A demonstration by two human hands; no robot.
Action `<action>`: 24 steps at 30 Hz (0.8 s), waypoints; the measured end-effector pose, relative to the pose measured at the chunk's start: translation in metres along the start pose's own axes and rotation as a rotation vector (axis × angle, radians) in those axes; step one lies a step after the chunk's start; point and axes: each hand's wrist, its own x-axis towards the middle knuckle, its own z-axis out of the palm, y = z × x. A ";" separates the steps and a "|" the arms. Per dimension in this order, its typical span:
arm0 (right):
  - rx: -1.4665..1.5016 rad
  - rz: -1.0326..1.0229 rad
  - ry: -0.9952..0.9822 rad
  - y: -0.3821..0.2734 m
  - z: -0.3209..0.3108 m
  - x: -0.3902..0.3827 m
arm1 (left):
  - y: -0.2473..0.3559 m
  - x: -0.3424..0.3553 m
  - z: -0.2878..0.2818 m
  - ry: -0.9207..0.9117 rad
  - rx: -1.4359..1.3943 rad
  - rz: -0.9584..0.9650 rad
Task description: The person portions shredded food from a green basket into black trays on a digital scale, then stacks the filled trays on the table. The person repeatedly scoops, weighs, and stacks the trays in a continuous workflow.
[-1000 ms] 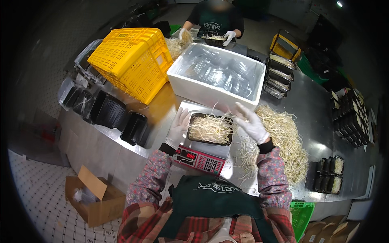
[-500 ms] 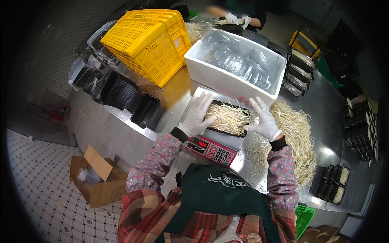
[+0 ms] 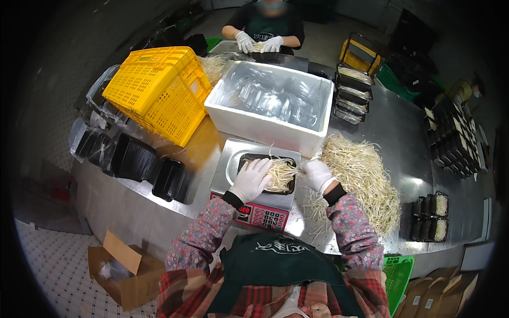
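A black plastic tray [image 3: 292,186] heaped with bean sprouts [image 3: 280,177] rests on the metal pan of a weighing scale [image 3: 225,168] with a red keypad. My left hand [image 3: 251,181], in a white glove, lies over the sprouts at the tray's left side, fingers stretched out together. My right hand [image 3: 317,176], also gloved, is closed at the tray's right end, pinching the tips of sprouts that stick out past the rim. Just right of it spreads a large loose pile of bean sprouts [image 3: 363,183] on the metal table.
Beyond the scale stands a white foam box [image 3: 265,133] of clear plastic lids [image 3: 268,100]. A yellow crate [image 3: 154,95] leans at left, above black trays [image 3: 169,179]. Filled trays [image 3: 352,93] are stacked at back right. Across the table, a person's gloved hands [image 3: 260,45] hold another tray.
Both hands were spread above the tray's two ends. The left has come down onto the sprouts; the right has closed on sprout ends. The whole view has shifted.
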 end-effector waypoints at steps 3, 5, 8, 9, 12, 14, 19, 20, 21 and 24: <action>0.121 0.146 0.004 0.019 -0.042 -0.014 | -0.001 -0.005 0.004 0.024 -0.034 -0.027; 0.220 0.253 -0.007 0.019 -0.075 -0.019 | -0.003 -0.007 0.006 0.060 -0.084 -0.050; 0.491 0.239 0.118 -0.013 -0.100 -0.017 | -0.006 -0.013 0.000 0.222 -0.146 -0.114; 0.581 0.229 0.167 -0.019 -0.101 -0.017 | -0.004 -0.013 -0.005 0.293 -0.160 -0.120; 0.409 -0.052 0.362 -0.038 -0.059 0.008 | -0.015 -0.025 -0.006 0.373 -0.463 -0.216; 0.187 -0.120 0.343 -0.053 -0.019 0.025 | -0.021 -0.028 0.002 0.355 -0.708 -0.250; 0.042 -0.120 0.016 -0.057 0.010 0.031 | -0.013 -0.029 -0.002 0.414 -0.984 -0.231; 0.049 -0.133 0.029 -0.050 0.007 0.028 | -0.013 -0.028 -0.001 0.424 -0.988 -0.217; 0.062 -0.147 0.044 -0.051 -0.002 0.028 | -0.014 -0.028 -0.002 0.431 -0.987 -0.205; 0.085 -0.001 -0.094 -0.053 -0.024 0.031 | -0.014 -0.021 -0.012 0.441 -0.897 -0.148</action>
